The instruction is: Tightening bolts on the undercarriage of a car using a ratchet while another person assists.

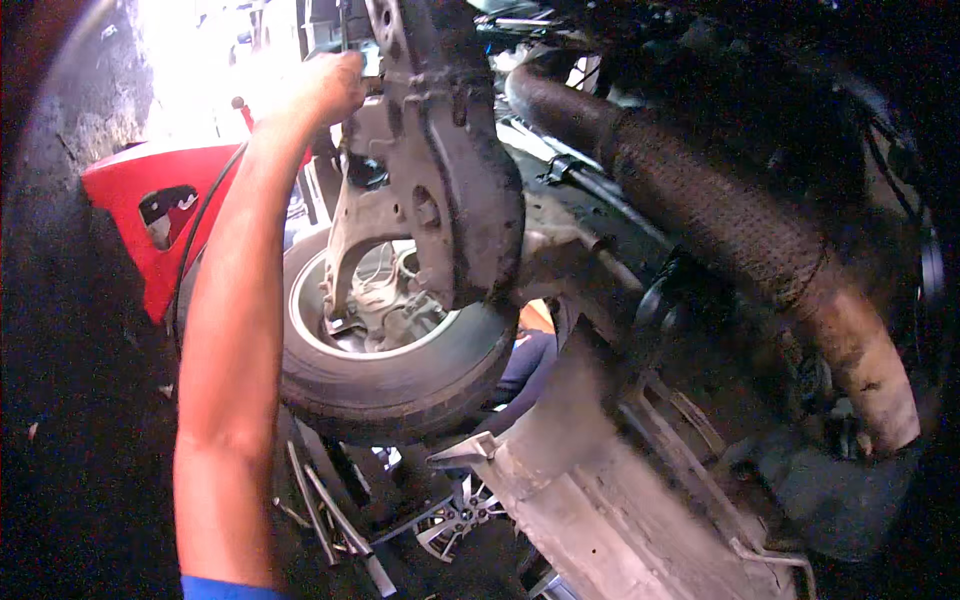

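My left arm reaches up from the lower left, with a blue sleeve at its end. At the top, my left hand (335,88) is closed beside the upper left edge of a dark metal subframe (475,215). Its fingers curl away from view, so what they grip is hidden. The subframe hangs down the middle, with holes and an arched cutout. Behind it is a wheel with a black tyre (400,385), and metal parts show through the rim. My right hand is out of view.
A red panel (130,195) and black cable stand left of my arm. On the right, an exhaust pipe (715,190) with a mesh-like sleeve runs diagonally. A pale underbody rail (590,490) slopes below. Another person's dark-clothed limb (528,375) shows behind the tyre. Lower down lies a spoked wheel (465,515).
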Tool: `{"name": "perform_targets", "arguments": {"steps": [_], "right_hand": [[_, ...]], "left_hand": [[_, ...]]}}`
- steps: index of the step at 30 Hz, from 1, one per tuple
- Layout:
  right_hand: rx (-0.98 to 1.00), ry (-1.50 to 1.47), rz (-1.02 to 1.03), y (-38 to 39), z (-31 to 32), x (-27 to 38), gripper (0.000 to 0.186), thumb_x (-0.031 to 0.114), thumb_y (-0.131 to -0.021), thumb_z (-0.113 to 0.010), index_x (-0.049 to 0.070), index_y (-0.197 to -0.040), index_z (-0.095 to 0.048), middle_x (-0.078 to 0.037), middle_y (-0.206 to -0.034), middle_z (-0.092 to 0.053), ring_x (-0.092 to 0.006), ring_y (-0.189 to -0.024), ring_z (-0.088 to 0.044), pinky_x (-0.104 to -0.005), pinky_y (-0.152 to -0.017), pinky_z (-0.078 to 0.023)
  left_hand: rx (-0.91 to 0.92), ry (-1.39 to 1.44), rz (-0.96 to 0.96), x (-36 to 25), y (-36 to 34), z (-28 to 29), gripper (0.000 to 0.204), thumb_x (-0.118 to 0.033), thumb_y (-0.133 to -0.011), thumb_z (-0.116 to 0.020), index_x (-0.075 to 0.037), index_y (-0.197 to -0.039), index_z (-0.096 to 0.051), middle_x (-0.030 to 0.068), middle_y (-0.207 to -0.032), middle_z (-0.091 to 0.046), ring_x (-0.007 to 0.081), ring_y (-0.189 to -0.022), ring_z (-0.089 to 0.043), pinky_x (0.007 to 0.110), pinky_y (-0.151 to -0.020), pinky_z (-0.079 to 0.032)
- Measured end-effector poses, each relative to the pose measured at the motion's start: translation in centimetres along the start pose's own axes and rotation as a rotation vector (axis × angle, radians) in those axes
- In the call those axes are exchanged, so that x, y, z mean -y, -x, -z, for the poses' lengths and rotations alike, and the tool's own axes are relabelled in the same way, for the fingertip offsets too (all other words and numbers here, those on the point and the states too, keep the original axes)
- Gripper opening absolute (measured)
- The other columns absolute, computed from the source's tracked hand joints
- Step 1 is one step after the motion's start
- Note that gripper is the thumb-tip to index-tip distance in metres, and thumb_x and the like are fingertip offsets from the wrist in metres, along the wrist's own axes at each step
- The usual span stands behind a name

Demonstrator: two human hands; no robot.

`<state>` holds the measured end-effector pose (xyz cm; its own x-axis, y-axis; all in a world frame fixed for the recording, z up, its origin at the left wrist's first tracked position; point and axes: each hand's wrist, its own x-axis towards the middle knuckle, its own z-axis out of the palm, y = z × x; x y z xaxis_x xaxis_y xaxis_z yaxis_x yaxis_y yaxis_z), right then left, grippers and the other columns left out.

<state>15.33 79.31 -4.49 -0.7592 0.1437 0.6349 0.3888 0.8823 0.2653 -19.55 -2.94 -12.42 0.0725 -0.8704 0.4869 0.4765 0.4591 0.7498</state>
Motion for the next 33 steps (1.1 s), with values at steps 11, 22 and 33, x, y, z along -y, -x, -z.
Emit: {"name": "perform_targets", "arguments": {"steps": [11, 22, 33], "right_hand": [[-0.064, -0.192, -0.055, 0.8, 0.5, 1.9, 0.038, 0.039, -0.102, -0.055, 0.007, -0.118, -0.069, -0.019, -0.093, -0.069, -0.0296, -0.079, -0.064, -0.0408, -0.072, -0.050], [-0.020, -0.296, -0.049, 0.0, 1.6, 3.5, 0.037, 0.038, -0.102, -0.056, 0.009, -0.121, -0.068, -0.018, -0.094, -0.069, -0.0286, -0.079, -0.063, -0.0397, -0.072, -0.050], [0.035, -0.407, -0.018, -1.8, 2.0, 4.7, 0.037, 0.038, -0.101, -0.057, 0.010, -0.123, -0.067, -0.018, -0.095, -0.070, -0.0276, -0.080, -0.063, -0.0387, -0.073, -0.051]], "left_hand": [[-0.011, -0.124, 0.135, -3.1, -2.8, -3.1, 0.034, -0.036, -0.090, -0.068, -0.007, -0.107, -0.068, 0.0206, -0.102, -0.072, 0.0383, -0.101, -0.069, 0.050, -0.086, -0.055], [-0.220, 0.184, 0.199, -1.3, -3.7, -7.6, 0.043, -0.047, -0.089, -0.071, -0.009, -0.108, -0.075, 0.0194, -0.103, -0.073, 0.0379, -0.099, -0.070, 0.047, -0.088, -0.054], [-0.254, 0.524, 0.332, -3.2, -2.6, 1.1, 0.038, -0.047, -0.091, -0.068, -0.018, -0.114, -0.076, 0.0137, -0.110, -0.075, 0.0302, -0.103, -0.071, 0.042, -0.094, -0.053]]}}
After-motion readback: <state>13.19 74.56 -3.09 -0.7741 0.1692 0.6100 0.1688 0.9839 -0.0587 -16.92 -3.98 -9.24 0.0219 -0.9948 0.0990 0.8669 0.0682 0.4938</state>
